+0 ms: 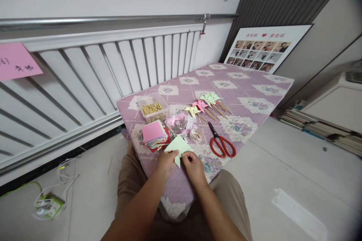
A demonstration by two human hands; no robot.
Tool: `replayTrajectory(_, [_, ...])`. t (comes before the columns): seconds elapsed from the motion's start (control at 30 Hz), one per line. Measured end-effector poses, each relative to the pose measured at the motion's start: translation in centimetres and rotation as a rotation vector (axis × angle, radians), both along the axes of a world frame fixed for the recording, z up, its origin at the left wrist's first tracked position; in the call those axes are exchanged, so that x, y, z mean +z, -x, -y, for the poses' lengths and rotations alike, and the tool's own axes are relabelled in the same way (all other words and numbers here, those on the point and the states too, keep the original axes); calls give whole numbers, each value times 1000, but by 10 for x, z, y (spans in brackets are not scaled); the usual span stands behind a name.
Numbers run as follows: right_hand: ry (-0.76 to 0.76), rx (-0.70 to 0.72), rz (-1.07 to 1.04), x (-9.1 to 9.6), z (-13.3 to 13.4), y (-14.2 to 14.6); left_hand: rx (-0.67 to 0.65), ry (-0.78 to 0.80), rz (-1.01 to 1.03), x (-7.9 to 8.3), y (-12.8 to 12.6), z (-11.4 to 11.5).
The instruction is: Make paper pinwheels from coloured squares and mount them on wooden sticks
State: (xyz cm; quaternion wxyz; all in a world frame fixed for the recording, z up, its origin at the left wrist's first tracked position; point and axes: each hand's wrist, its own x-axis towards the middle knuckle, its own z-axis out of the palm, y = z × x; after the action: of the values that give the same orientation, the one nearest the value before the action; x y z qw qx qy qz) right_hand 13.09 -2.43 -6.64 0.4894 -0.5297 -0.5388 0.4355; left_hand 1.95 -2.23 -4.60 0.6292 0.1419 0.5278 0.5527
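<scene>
Both my hands pinch a folded light green paper (178, 147) over the near end of the purple quilted table (254, 86). My left hand (166, 162) grips its left edge, my right hand (192, 166) its lower right corner. Just beyond lies a stack of coloured paper squares (154, 134) with a pink sheet on top. Red-handled scissors (221, 144) lie to the right of my hands. Several finished paper pinwheels on sticks (205, 104) lie further up the table.
A clear box of wooden sticks (152, 110) and small clear containers (177, 123) stand behind the paper stack. A white radiator (85, 75) runs along the left. A photo board (266, 49) leans at the far end. Books (316, 126) lie on the floor, right.
</scene>
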Motion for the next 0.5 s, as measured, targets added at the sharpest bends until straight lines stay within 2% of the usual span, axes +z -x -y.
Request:
replayTrajectory(0.3, [-5, -11, 30, -2, -1, 0, -15, -34, -85, -3, -2, 1])
replayTrajectory(0.5, [2, -5, 12, -1, 0, 0, -14, -20, -223, -5, -1, 1])
